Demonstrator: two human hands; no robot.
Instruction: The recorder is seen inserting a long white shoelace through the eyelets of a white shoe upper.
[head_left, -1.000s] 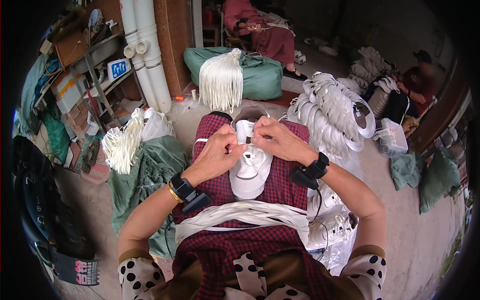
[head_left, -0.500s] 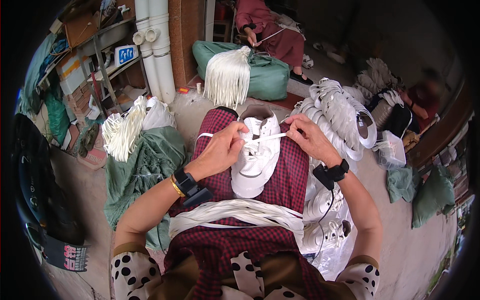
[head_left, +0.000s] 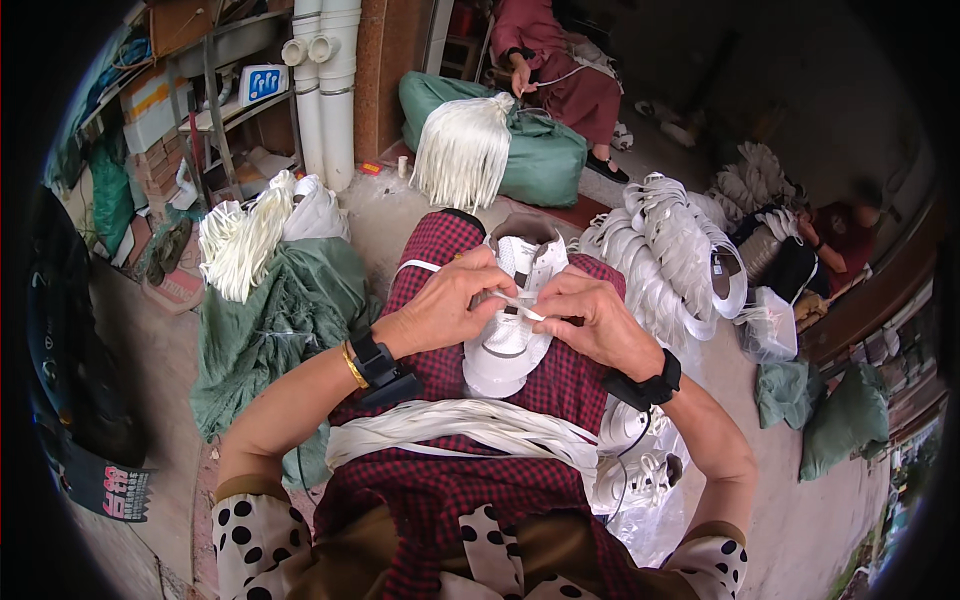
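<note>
- Presently, one white shoe (head_left: 500, 342) rests on the checked apron (head_left: 437, 240) over the lap, toe at 6 o'clock.
- Left hand (head_left: 450, 308), at 9 from the shoe, and right hand (head_left: 590, 315), at 3, each pinch a narrow white lace (head_left: 528, 312).
- Progress, as judged: lacing part done; no finished bow shows, so closing it appears outstanding.
- Lap: spare laces (head_left: 460, 432) at 6.
- Concrete floor (head_left: 720, 400): green sack (head_left: 270, 335) at 8, laced shoes (head_left: 638, 480) at 5.
- Room: white pipes (head_left: 340, 110) towards 11, seated co-worker (head_left: 588, 95) between 12 and 1.
</note>
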